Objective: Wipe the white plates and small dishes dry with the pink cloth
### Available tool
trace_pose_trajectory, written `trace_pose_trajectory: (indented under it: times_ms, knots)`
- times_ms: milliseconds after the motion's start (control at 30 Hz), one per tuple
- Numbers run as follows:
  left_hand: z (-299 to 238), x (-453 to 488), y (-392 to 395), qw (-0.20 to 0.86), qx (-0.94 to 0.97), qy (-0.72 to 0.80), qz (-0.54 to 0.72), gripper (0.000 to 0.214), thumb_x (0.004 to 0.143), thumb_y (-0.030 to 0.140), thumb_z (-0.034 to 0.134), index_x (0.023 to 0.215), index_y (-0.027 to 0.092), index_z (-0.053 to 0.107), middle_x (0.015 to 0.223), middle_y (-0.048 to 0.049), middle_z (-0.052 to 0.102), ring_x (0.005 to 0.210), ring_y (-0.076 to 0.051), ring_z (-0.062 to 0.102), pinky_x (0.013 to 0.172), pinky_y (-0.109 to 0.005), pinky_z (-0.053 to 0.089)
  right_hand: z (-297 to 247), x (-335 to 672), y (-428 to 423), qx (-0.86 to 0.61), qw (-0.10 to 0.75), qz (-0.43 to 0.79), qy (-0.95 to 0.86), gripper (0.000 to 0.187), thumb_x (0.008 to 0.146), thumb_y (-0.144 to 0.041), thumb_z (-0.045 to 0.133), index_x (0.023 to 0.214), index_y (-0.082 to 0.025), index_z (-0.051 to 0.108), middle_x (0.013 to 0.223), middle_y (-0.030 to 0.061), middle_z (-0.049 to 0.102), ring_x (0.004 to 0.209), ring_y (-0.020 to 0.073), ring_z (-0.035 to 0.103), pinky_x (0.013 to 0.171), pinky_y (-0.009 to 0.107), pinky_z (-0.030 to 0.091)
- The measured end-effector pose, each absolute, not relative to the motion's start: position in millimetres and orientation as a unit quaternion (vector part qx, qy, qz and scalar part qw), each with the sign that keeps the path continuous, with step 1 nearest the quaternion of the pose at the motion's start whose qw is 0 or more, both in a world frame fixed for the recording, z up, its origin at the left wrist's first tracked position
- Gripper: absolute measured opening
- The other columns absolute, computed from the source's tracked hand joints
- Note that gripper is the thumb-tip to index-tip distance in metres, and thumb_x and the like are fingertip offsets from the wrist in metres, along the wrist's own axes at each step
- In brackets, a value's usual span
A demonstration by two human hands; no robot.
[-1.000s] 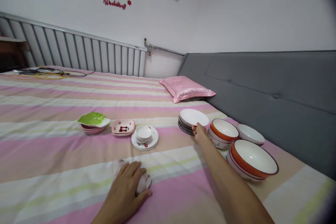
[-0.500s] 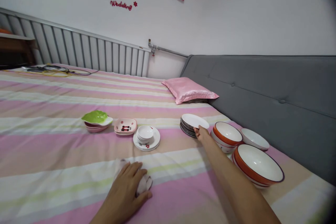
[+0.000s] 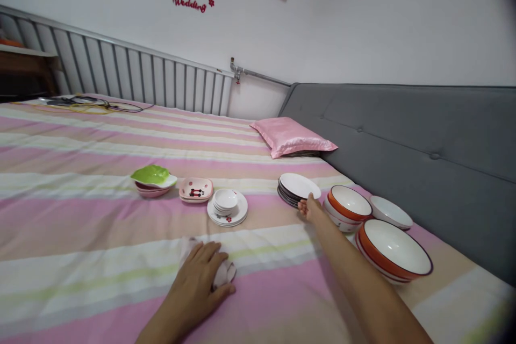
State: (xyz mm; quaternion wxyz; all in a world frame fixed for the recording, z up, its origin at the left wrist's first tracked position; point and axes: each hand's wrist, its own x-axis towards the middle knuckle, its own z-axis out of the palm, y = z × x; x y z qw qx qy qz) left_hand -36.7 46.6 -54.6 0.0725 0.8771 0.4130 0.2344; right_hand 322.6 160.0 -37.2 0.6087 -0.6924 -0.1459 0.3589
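My right hand is at the near edge of a stack of white plates with dark undersides. Its thumb lies at the rim of the top plate and its fingers are curled by the edge. Lower left, my left hand rests on the bed with its fingers curved over a crumpled pale cloth. Part of the cloth sticks out between thumb and fingers; the palm hides the rest. Beyond that hand, small white bowls sit nested on a pile of white flowered plates.
Right of my right arm are orange-and-white bowls, a larger orange bowl and a white dish. Pink dishes and a green leaf-shaped dish lie left. A pink pillow leans near the grey headboard.
The view has tilted slightly, so everything sits a little differently in it. My right hand has slid slightly down along the plate's edge. My left hand stays on the cloth.
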Motion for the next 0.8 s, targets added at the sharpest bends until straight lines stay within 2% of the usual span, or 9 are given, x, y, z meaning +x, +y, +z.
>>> trace_pose_trajectory:
  times_ms: [67, 133, 200, 267, 333, 400, 467, 667, 800]
  knots:
    - [-57, -36, 46, 0.048, 0.87, 0.428, 0.238, 0.046, 0.069, 0.048, 0.06, 0.107, 0.022, 0.06, 0.122, -0.0154, 0.055, 0.12, -0.034, 0.043, 0.101, -0.057, 0.024, -44, 309, 145, -0.701, 0.577, 0.383, -0.17, 0.029, 0.087, -0.033, 0.05, 0.11, -0.014, 0.052, 0.106, 0.0069, 0.057, 0.088, 0.017, 0.058, 0.074, 0.036, 0.05]
    - [-59, -36, 45, 0.017, 0.851, 0.465, 0.242, 0.053, 0.067, 0.054, 0.059, 0.108, 0.02, 0.06, 0.125, -0.0165, 0.053, 0.125, -0.038, 0.034, 0.1, -0.062, 0.017, -54, 287, 121, -0.699, 0.557, 0.392, -0.216, 0.028, 0.089, -0.035, 0.045, 0.096, -0.011, 0.057, 0.084, 0.0048, 0.06, 0.065, 0.0123, 0.058, 0.058, 0.027, 0.049]
    - [-60, -35, 42, 0.002, 0.823, 0.508, 0.254, 0.059, 0.065, 0.056, 0.059, 0.109, 0.017, 0.058, 0.126, -0.0197, 0.05, 0.125, -0.04, 0.033, 0.098, -0.064, 0.016, -65, 259, 88, -0.685, 0.545, 0.395, -0.277, 0.028, 0.088, -0.035, 0.044, 0.079, -0.011, 0.057, 0.059, -0.0005, 0.055, 0.043, 0.0083, 0.048, 0.043, 0.021, 0.038]
    - [-59, -35, 37, 0.014, 0.808, 0.519, 0.279, 0.053, 0.068, 0.051, 0.058, 0.107, 0.016, 0.058, 0.125, -0.0199, 0.05, 0.123, -0.038, 0.037, 0.097, -0.062, 0.021, -72, 234, 50, -0.656, 0.538, 0.4, -0.346, 0.028, 0.083, -0.039, 0.049, 0.069, -0.015, 0.055, 0.05, -0.0039, 0.051, 0.036, 0.0072, 0.042, 0.038, 0.019, 0.032]
    - [-56, -35, 32, 0.063, 0.79, 0.524, 0.311, 0.038, 0.069, 0.039, 0.059, 0.099, 0.016, 0.059, 0.116, -0.0164, 0.056, 0.118, -0.033, 0.042, 0.096, -0.054, 0.029, -76, 214, 13, -0.631, 0.53, 0.397, -0.404, 0.032, 0.078, -0.044, 0.052, 0.064, -0.016, 0.055, 0.048, -0.0031, 0.052, 0.037, 0.0084, 0.045, 0.04, 0.02, 0.033]
    - [-50, -35, 24, 0.114, 0.775, 0.532, 0.322, 0.024, 0.067, 0.025, 0.057, 0.089, 0.016, 0.059, 0.099, -0.0116, 0.061, 0.104, -0.028, 0.052, 0.09, -0.043, 0.038, -76, 201, -18, -0.619, 0.527, 0.374, -0.446, 0.033, 0.076, -0.046, 0.052, 0.061, -0.017, 0.055, 0.049, -0.0025, 0.053, 0.04, 0.0096, 0.047, 0.044, 0.021, 0.036]
    - [-44, -36, 12, 0.13, 0.769, 0.537, 0.321, 0.021, 0.067, 0.017, 0.054, 0.087, 0.017, 0.059, 0.091, -0.0084, 0.063, 0.093, -0.024, 0.057, 0.082, -0.037, 0.043, -76, 194, -42, -0.621, 0.525, 0.341, -0.472, 0.033, 0.077, -0.046, 0.049, 0.061, -0.018, 0.054, 0.051, -0.0022, 0.054, 0.043, 0.0108, 0.048, 0.047, 0.022, 0.037]
    - [-32, -38, -48, 0.189, 0.773, 0.523, 0.306, 0.019, 0.067, 0.014, 0.055, 0.084, 0.02, 0.063, 0.085, -0.0012, 0.068, 0.078, -0.017, 0.063, 0.073, -0.026, 0.046, -71, 185, -80, -0.658, 0.483, 0.227, -0.531, 0.028, 0.081, -0.041, 0.042, 0.068, -0.02, 0.054, 0.057, -0.0005, 0.057, 0.051, 0.0154, 0.053, 0.052, 0.024, 0.037]
    - [-28, -40, -92, 0.197, 0.776, 0.518, 0.3, 0.022, 0.066, 0.018, 0.059, 0.088, 0.021, 0.065, 0.087, -0.0018, 0.069, 0.08, -0.019, 0.064, 0.074, -0.028, 0.046, -66, 179, -92, -0.683, 0.434, 0.14, -0.571, 0.019, 0.082, -0.034, 0.042, 0.079, -0.02, 0.055, 0.071, 0.0037, 0.062, 0.066, 0.0195, 0.056, 0.06, 0.027, 0.037]
